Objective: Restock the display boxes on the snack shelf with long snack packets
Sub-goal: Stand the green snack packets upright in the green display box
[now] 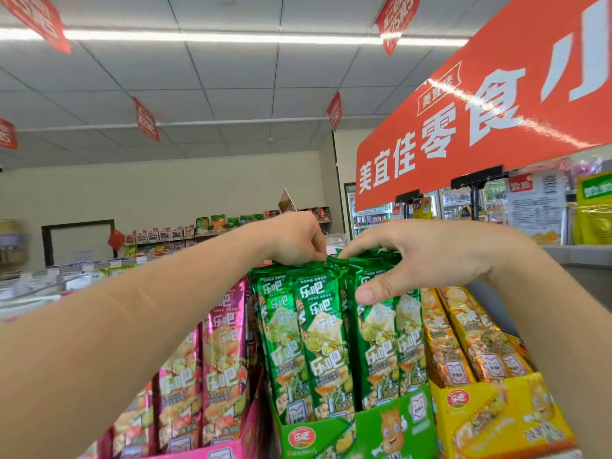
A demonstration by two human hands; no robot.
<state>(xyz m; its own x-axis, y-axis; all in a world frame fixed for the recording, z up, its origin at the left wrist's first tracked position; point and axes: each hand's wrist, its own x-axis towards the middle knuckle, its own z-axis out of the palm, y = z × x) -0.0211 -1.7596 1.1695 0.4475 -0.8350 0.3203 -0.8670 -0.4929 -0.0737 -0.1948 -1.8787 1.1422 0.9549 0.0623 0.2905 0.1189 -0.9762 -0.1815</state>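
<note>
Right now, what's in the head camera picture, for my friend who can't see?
The left hand and right hand hold the tops of green snack packets in a green display box, between a pink box and a yellow box.

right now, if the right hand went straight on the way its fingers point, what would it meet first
Probably the left hand, pinching the tops of the green long snack packets; the right hand points leftward at it, but depth is unclear.

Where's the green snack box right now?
In the head view, the green box sits low in the middle, between the pink box on its left and the yellow box on its right.
</note>
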